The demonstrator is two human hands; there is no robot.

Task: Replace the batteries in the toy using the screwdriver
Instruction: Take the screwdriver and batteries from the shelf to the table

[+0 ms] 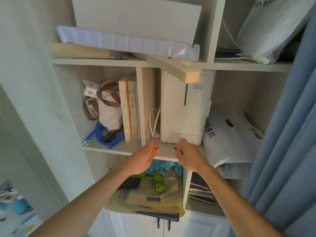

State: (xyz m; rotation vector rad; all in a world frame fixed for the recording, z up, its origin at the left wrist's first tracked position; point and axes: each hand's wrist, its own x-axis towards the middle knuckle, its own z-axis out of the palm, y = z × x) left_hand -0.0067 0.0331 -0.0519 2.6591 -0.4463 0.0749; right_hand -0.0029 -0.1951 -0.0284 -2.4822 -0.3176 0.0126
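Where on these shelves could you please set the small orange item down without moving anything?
Bare room is scarce: a strip of shelf in front of the white appliance, between the left hand and right hand. The compartment with the canvas bag and blue hose is crowded.

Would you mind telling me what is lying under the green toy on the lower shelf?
The green toy rests on a tan plastic bag with blue pieces behind it. The bag's contents are covered, and the left forearm hides the toy's left part.

Small orange object (156,146) in left hand (143,159), too small and blurred to identify
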